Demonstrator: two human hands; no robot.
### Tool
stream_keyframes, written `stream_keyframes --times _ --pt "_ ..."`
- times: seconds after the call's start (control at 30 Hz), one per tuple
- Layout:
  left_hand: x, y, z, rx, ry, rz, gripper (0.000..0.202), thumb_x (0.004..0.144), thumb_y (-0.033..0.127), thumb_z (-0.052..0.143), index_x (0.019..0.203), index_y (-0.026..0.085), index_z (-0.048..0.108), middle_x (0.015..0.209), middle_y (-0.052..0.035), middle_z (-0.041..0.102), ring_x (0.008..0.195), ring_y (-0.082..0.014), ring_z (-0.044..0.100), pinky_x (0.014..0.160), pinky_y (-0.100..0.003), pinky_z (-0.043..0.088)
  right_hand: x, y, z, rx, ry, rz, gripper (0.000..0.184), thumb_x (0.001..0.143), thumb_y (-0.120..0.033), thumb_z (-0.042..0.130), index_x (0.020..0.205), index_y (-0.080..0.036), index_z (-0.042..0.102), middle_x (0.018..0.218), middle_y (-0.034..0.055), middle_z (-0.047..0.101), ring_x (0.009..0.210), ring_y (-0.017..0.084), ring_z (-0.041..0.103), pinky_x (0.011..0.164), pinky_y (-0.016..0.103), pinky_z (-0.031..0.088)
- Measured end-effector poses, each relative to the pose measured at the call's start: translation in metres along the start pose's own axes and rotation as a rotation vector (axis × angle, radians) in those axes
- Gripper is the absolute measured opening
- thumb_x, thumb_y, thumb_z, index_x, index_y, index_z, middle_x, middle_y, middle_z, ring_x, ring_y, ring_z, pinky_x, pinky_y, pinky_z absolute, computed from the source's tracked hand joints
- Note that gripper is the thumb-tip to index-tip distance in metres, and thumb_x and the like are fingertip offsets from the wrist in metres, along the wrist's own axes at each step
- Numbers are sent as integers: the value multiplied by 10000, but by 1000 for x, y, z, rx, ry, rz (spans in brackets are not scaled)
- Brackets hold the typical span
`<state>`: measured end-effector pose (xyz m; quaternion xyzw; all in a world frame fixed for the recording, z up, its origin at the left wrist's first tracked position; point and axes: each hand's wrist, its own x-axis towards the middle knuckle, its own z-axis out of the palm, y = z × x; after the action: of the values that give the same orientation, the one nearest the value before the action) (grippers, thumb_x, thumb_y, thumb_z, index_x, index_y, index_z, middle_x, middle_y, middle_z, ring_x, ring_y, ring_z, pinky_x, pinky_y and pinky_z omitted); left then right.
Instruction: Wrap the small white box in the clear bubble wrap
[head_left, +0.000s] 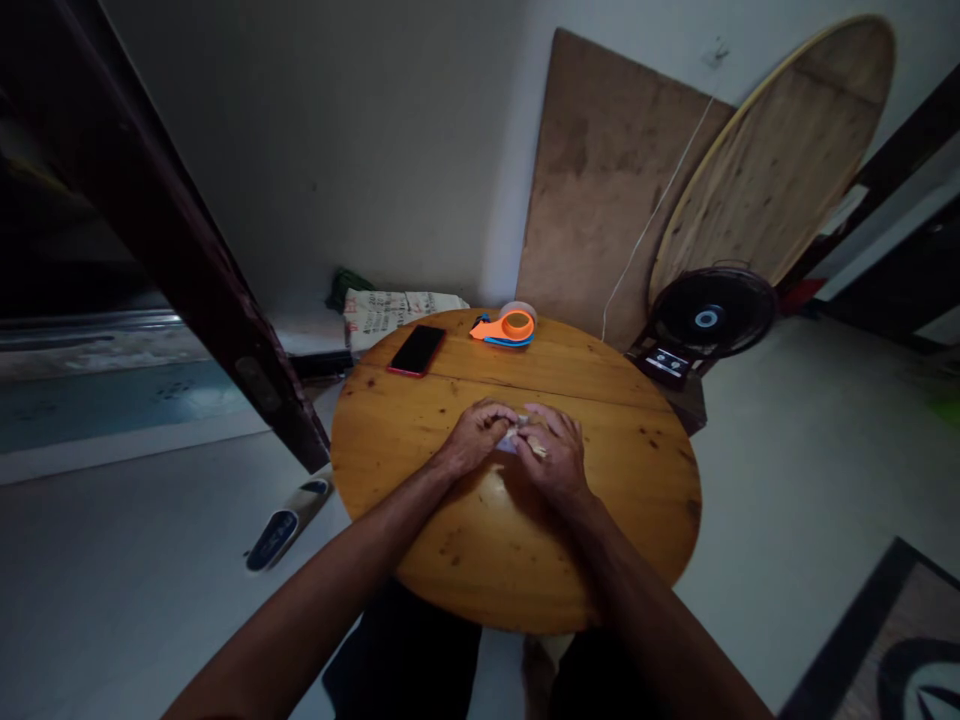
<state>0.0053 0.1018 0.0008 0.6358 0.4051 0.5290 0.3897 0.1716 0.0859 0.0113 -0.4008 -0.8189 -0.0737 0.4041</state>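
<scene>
My left hand [472, 437] and my right hand [553, 452] rest together in the middle of a round wooden table [420, 440]. Their fingers are curled and pinch a small pale object [514, 436] between them; it is mostly hidden and I cannot make out what it is. Both hands touch the tabletop. At the table's far edge lies an orange and blue tape dispenser [506, 328]. A dark phone with a red edge [417, 350] lies at the far left of the table.
A wooden board [600, 190] and a round tabletop [780, 150] lean on the wall behind. A black fan [709, 320] stands on the floor at right. A printed sack [390, 312] lies by the wall. Slippers [285, 520] lie at left, beside a dark doorframe [180, 250].
</scene>
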Motion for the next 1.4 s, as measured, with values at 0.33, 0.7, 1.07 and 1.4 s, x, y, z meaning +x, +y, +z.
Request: stream_keyframes --times 0.33,0.7,1.07,1.4 --pt "-1 1 -1 17 -12 -24 155 817 206 559 854 153 699 911 -56 667 895 -155 603 857 -274 470 -1 4 -4 -14 -26 -9 180 853 -295 583 980 -244 701 1233 86 593 1082 245 562 884 407 405" --pt "-5 8 -5 -196 -45 -173 194 746 198 589 898 142 696 956 -56 678 873 -152 610 798 -248 474 -4 1 1 76 -52 58 115 851 -273 566 941 -210 599 1191 93 611 1102 244 548 901 408 390" --pt "-5 4 -5 -325 -49 -228 652 712 207 656 1337 185 473 1132 -71 574 724 -79 562 637 -187 464 -3 3 1 -25 -120 -21 289 854 -306 559 1123 -248 648 1314 105 536 1141 281 512 901 438 389" --pt "-6 4 -5 -357 39 -201 676 692 217 704 1334 200 493 1221 -101 596 769 -98 581 652 -196 467 -4 6 3 198 105 182 176 847 -290 547 1004 -210 551 1214 110 585 1145 253 534 952 435 387"
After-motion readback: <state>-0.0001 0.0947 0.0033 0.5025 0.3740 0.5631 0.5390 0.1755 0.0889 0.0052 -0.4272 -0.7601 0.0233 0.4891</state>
